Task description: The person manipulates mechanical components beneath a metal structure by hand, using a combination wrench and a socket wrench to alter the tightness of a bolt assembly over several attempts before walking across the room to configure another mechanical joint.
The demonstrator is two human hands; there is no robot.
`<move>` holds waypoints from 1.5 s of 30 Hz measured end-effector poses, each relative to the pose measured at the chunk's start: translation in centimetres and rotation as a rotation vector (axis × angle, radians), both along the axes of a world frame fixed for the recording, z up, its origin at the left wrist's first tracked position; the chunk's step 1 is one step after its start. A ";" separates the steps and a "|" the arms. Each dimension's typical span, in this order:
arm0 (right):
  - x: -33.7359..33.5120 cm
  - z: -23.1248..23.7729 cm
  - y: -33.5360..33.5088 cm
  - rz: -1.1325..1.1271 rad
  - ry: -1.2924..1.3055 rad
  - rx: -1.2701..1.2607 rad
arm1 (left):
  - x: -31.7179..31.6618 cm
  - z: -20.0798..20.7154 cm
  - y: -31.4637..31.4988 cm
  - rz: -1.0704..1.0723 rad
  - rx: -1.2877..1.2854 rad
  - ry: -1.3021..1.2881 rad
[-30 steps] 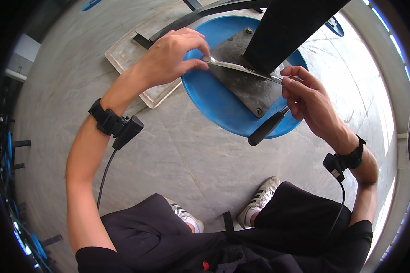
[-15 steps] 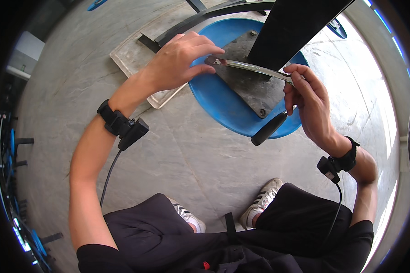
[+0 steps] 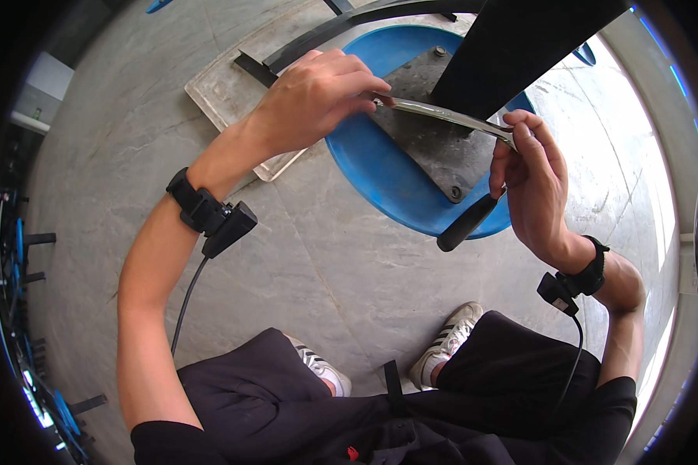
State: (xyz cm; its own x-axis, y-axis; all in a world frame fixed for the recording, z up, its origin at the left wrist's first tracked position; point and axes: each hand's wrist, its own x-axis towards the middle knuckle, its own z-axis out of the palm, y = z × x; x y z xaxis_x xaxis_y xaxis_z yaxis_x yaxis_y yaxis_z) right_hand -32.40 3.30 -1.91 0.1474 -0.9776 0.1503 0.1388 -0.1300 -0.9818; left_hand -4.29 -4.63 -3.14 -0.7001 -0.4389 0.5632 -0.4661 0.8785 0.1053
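Note:
A long shiny metal wrench slants between my two hands, above a bolted grey metal plate. Its left end sits in the closed fingers of my left hand, thumb and fingertips pressed around it. My right hand grips the other end between thumb and fingers. From the same right hand a black handle sticks out down and left; the rest of that tool is hidden by the fingers. The plate lies on a round blue disc, with a bolt head at its near corner.
A thick black post rises from the plate. Behind my left hand are a curved black bar and a pale flat board on the grey floor. Wrist straps with cabled black boxes are on both arms. My shoes stand below.
My left thumb and fingers, apart around the wrench's end before, have closed on it. Both hands and the wrench have shifted slightly right.

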 end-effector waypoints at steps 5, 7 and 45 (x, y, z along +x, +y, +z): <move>0.1 0.1 -0.1 -0.001 0.001 -0.003 | -0.3 -0.5 0.1 0.047 0.030 0.098; 0.3 0.0 0.0 0.024 0.006 -0.010 | 0.0 -0.7 -0.2 0.003 -0.059 -0.034; 4.9 1.5 5.5 0.742 0.010 0.446 | 1.7 -0.9 -0.9 -0.008 -0.026 0.000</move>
